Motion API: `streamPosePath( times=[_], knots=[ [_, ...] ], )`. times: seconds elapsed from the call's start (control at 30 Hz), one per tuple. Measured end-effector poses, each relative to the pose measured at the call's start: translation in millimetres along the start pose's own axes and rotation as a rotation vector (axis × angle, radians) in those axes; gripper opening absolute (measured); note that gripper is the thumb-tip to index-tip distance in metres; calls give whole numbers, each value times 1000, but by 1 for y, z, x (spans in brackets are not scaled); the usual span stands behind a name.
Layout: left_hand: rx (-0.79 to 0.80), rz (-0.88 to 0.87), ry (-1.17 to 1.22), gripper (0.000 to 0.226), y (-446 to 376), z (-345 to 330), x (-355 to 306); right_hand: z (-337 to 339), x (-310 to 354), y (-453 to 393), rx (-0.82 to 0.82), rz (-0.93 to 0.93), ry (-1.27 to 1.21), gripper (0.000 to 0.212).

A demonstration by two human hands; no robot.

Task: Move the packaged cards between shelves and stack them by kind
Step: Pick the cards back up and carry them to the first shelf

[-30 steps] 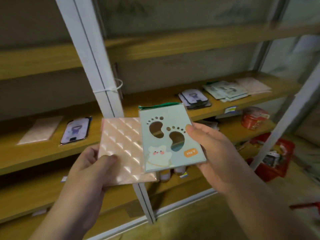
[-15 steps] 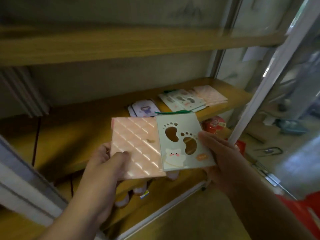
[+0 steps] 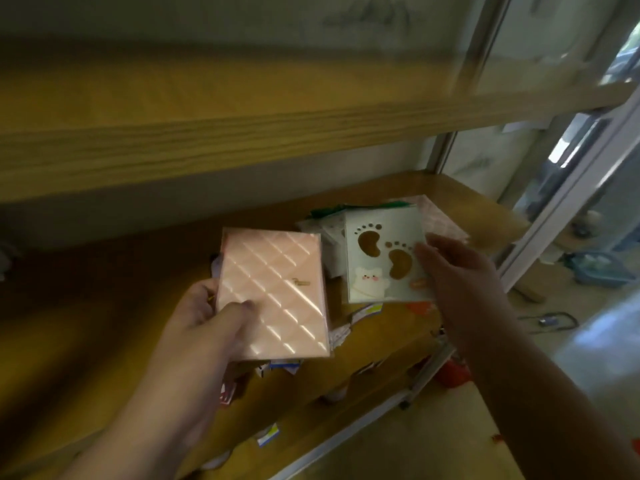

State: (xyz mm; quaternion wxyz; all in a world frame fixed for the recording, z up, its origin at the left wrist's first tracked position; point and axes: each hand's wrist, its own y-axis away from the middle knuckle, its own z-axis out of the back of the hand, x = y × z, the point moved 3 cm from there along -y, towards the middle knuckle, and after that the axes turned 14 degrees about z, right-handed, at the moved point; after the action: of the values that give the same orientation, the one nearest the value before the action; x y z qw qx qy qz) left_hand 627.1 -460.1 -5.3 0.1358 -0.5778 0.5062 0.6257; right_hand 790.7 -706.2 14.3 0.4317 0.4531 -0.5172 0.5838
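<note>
My left hand (image 3: 204,327) grips a pink quilted packaged card (image 3: 273,292) by its lower left corner, thumb on its face. My right hand (image 3: 457,271) holds a pale green packaged card (image 3: 381,258) with two footprint cut-outs and a small white bear, fingers on its right edge. The two cards are apart, side by side, above the middle wooden shelf (image 3: 485,202). Behind the green card lies a stack of similar footprint cards (image 3: 329,226), and a pink card pile (image 3: 440,216) shows past it to the right.
An upper wooden shelf (image 3: 242,133) hangs overhead. A lower shelf (image 3: 363,375) carries small price tags and packets. A white metal upright (image 3: 568,188) stands at the right, with a red object (image 3: 450,375) and a blue basket (image 3: 602,268) on the floor.
The view has swung right along the shelves and closer to the card stacks. The two cards, overlapping before, are now separated, the green one carried right over its stack.
</note>
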Motion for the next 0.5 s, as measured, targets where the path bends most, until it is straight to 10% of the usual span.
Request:
streamPosePath(
  times=[0.5],
  knots=[
    [-305, -187, 141, 33, -9, -78, 1, -56, -67, -144, 542, 370, 545, 33]
  ],
)
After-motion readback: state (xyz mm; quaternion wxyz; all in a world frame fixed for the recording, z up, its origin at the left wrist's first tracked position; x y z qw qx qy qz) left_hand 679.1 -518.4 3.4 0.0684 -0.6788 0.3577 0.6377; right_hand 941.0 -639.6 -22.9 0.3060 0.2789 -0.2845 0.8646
